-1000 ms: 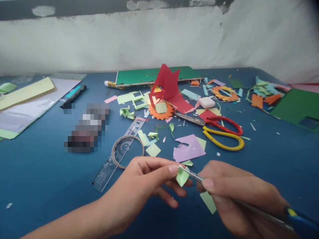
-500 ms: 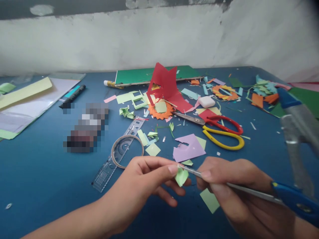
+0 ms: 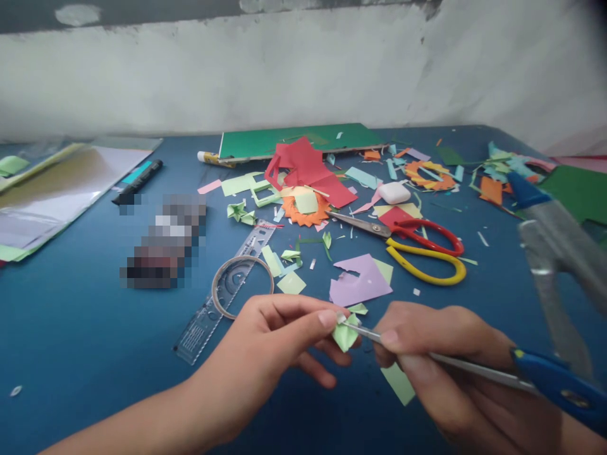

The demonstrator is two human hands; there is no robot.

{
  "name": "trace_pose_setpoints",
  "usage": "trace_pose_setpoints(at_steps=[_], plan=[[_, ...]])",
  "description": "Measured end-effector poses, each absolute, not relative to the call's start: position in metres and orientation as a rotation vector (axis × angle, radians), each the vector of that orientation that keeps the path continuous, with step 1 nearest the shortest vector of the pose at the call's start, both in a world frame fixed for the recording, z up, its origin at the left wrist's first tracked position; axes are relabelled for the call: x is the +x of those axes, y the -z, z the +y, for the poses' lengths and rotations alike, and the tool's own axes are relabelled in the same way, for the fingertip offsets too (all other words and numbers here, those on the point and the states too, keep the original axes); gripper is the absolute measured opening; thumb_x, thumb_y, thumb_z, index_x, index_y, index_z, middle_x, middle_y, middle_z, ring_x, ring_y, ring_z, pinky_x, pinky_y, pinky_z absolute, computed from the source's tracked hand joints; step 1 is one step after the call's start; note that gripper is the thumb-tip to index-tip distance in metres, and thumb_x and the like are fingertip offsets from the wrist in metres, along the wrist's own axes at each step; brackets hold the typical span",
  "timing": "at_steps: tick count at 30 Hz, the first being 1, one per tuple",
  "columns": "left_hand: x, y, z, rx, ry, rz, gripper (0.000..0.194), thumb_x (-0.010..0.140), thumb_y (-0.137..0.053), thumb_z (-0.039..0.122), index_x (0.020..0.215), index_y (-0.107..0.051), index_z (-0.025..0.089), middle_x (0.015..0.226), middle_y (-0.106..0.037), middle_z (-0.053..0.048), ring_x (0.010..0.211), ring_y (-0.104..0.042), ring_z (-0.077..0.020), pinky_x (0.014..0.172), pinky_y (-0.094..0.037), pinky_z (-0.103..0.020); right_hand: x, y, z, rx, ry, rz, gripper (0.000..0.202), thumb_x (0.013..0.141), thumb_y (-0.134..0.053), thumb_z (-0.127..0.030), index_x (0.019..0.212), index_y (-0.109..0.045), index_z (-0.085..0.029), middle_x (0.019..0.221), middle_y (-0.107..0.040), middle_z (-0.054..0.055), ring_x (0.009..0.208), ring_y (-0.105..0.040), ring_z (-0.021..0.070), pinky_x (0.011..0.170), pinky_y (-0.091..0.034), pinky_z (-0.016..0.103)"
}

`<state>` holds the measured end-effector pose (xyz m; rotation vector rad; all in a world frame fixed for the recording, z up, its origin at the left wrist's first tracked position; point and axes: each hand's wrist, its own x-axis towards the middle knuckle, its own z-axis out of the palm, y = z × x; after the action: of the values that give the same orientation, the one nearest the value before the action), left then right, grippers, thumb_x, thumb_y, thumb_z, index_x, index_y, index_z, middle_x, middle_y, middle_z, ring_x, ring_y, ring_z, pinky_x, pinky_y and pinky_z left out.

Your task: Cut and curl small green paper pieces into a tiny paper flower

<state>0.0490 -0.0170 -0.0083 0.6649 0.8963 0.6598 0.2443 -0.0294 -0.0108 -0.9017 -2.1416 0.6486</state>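
Small folded pale-green paper was pinched by left hand, blue-handled metal tool gripped by right hand. Paper seemed light, easily squashed; best held by edge.

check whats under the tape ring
Part of the clear ruler passes beneath the tape ring; the ruler and blue table show through its open middle. Anything directly under the band is covered.
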Motion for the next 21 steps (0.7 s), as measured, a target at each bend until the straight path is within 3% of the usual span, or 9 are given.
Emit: trace_pose_setpoints(at_steps=[7,13,21], plan=[[0.05,0.015,-0.015,0.723,-0.668,0.962,0.005,0.072,-0.074,0.022,0.074,-0.074,0.017,0.061,-0.066,0.001,0.057,-0.06,-0.0086,0.05,-0.053,-0.014,0.24,0.009,-0.032,-0.961,-0.618,-2.158,0.026,0.081,-0.044,-0.003,0.096,-0.045,-0.024,0.071,-0.058,-0.005,0.059,-0.06,0.0047,0.059,-0.049,0.012],[0.049,0.016,-0.013,0.926,-0.683,1.082,0.007,0.073,-0.067,0.02,0.071,-0.073,0.017,0.069,-0.07,-0.002,0.064,-0.061,-0.0124,0.051,-0.053,-0.017,0.241,0.006,-0.034,-0.938,-0.557,-2.215,0.027,0.081,-0.042,-0.003,0.097,-0.043,-0.024,0.074,-0.063,-0.002,0.067,-0.064,0.0096,0.062,-0.052,0.016],[0.047,0.019,-0.011,1.086,-0.717,1.155,0.005,0.062,-0.071,0.013,0.065,-0.072,0.016,0.066,-0.07,0.0,0.051,-0.054,-0.0065,0.046,-0.043,-0.013,0.244,0.007,-0.034,-0.935,-0.631,-2.139,0.026,0.079,-0.045,-0.004,0.095,-0.045,-0.025,0.071,-0.059,-0.005,0.059,-0.061,0.0068,0.059,-0.05,0.015]])
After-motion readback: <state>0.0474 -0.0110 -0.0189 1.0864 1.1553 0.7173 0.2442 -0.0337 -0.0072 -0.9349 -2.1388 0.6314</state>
